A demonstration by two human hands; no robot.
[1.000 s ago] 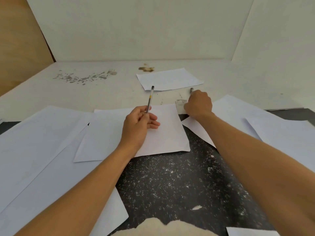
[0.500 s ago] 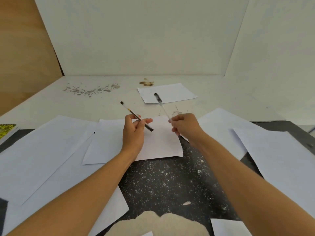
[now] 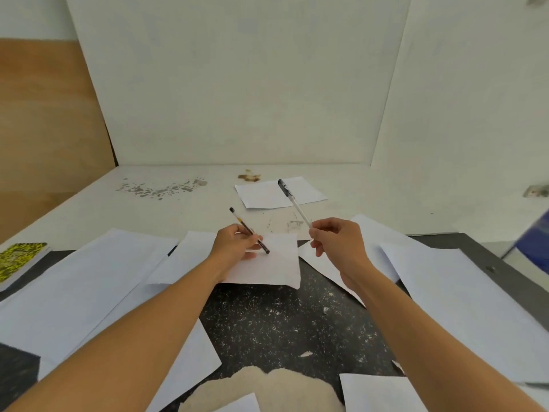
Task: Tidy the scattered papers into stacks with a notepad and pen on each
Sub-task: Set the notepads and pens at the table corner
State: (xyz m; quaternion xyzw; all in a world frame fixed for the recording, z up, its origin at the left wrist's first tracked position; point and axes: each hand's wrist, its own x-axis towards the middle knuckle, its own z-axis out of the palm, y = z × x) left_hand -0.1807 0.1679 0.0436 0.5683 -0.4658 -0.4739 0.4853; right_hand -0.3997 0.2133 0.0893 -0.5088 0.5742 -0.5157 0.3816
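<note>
— What does the desk [image 3: 282, 325] look like?
— Dark and speckled in front, white behind, with white walls [image 3: 237, 84] around it. Papers [image 3: 74, 286] cover both sides.
— And the hands?
— The left hand [image 3: 234, 245] holds a dark pen [image 3: 249, 230]; the right hand [image 3: 338, 242] pinches a white pen [image 3: 294, 203]. A notepad [image 3: 17, 260] lies at the left edge.
</note>
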